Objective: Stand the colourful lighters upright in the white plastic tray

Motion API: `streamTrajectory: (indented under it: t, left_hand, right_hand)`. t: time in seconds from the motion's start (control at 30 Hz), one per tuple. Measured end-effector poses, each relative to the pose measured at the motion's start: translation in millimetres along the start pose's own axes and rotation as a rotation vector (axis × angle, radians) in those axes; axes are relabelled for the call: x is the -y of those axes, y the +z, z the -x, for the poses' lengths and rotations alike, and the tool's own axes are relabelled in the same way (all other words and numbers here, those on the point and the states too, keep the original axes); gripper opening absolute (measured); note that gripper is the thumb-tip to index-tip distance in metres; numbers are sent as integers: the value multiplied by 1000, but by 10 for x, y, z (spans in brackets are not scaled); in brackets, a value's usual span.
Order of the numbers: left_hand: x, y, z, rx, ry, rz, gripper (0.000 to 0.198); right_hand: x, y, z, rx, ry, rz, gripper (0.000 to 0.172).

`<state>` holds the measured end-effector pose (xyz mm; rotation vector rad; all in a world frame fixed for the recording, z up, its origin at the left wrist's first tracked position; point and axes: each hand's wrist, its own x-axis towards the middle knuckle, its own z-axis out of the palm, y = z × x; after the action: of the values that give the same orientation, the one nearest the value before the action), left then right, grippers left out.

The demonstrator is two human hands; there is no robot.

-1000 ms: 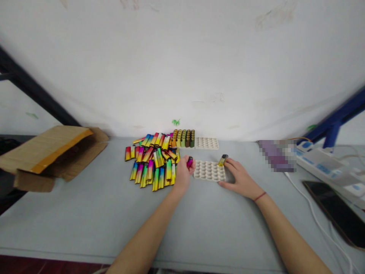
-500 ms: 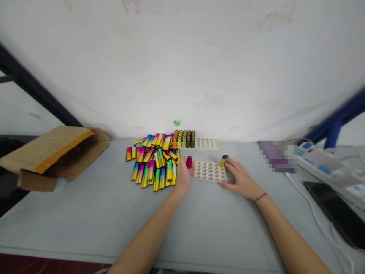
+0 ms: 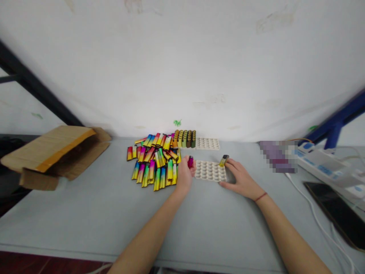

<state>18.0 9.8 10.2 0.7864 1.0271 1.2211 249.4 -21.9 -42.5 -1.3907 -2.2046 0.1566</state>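
Observation:
A magenta lighter (image 3: 190,161) with a dark top is upright in my left hand (image 3: 185,175), whose fingers are closed round it beside the pile of lighters. Just right of that hand lies a white tray (image 3: 211,180) with rows of round hollows. My right hand (image 3: 241,179) spans the tray's right end, thumb at the near corner and fingers at the far one. By those fingertips a yellow-and-clear lighter (image 3: 224,161) stands tilted in the tray's far right corner. Shiny multicoloured lighters (image 3: 155,163) lie heaped to the left.
Behind, a block of upright lighters (image 3: 184,139) adjoins a second white tray (image 3: 207,143) near the wall. An open cardboard box (image 3: 57,152) is at the left. To the right are a power strip (image 3: 322,161), a white cable (image 3: 310,205) and a dark phone (image 3: 336,213).
My left hand with the magenta lighter has shifted very slightly right, toward the tray. My right hand and the tilted lighter look the same.

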Motion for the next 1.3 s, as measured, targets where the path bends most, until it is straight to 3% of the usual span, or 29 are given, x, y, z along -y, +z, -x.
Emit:
streamTrajectory:
  t: [0.37,0.63,0.97,1.17,1.3]
  left_hand:
    - [2,-12,-22,126,-28,124,55]
    - [-26,0,-27,282,-13,201,61]
    - [-64,-24,-24,252,-11,224,49]
    - [6,-69,-24,347,196,-76,19]
    - [90,-48,44,373,334,-339,21]
  right_hand:
    - [-4,5,-2,-1,-13,6,69]
    - [9,-6,-8,12,-5,22,70]
    - [4,0,-9,16,8,18,71]
    - [22,-3,-25,22,15,18,71]
    - [102,-24,-42,64,77,52,72]
